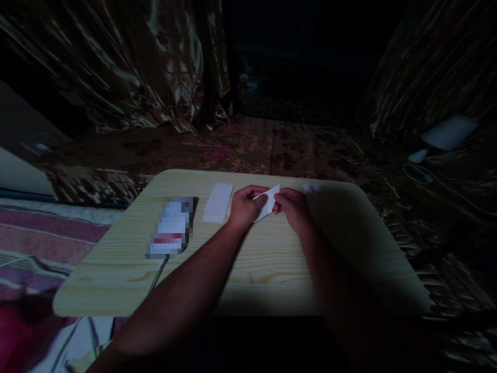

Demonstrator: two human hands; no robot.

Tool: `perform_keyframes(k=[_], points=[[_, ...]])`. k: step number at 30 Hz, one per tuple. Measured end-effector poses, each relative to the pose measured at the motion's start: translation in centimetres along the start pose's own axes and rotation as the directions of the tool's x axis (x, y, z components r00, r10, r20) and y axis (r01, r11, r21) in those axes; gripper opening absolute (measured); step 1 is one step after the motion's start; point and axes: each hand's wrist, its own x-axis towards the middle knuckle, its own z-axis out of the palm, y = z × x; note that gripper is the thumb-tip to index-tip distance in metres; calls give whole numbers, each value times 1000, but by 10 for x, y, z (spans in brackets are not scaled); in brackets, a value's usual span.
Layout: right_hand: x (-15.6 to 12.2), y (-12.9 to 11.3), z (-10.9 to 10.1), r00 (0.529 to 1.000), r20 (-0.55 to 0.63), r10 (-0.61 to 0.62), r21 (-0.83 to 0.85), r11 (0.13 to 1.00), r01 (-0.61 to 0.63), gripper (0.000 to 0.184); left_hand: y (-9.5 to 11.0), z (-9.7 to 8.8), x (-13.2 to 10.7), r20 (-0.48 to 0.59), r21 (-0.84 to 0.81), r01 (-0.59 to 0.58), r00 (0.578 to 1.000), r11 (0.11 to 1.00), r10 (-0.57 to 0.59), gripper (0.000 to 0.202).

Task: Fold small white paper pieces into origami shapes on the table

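Over the far middle of a small light wooden table (248,259), both my hands pinch one white piece of folded paper (267,203). My left hand (245,206) grips its left side with fingers curled. My right hand (293,207) holds its right edge with closed fingers. The paper is tilted, one corner pointing up. A stack of white paper (218,202) lies flat just left of my left hand.
A phone (171,227) with a cable lies on the table's left part. A small white crumpled thing (312,187) sits at the far right edge. Patterned carpet, shiny curtains (128,67) and striped bedding (34,243) surround the table. The room is dark.
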Motion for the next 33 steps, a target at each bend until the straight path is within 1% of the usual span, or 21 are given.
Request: perform_keyframes(k=[3, 7, 11, 23, 28, 30, 33], points=[[-1, 1, 1, 998, 66, 21, 54, 998, -24, 20, -1, -2, 2, -33, -19, -2, 999, 1000, 1, 30], [-1, 2, 1, 994, 108, 16, 39, 999, -20, 23, 0, -3, 2, -42, -40, -6, 999, 999, 4, 29], [-1, 2, 0, 996, 89, 24, 18, 1000, -26, 23, 0, -3, 2, -30, -40, 3, 1000, 999, -4, 29], [-1, 3, 1, 996, 88, 8, 17, 1000, -9, 20, 2, -3, 2, -55, -24, 22, 998, 999, -24, 27], [-1, 3, 0, 996, 84, 16, 2, 1000, -17, 19, 3, -3, 2, -43, -20, 17, 999, 1000, -18, 28], [-1, 3, 0, 997, 70, 14, -16, 1000, -13, 18, 3, -2, 1, -37, -9, 17, 999, 1000, -17, 27], [0, 2, 0, 1000, 11, -12, -74, 997, 13, 19, 2, 0, 0, -9, 14, 5, 1000, 1000, -4, 27]])
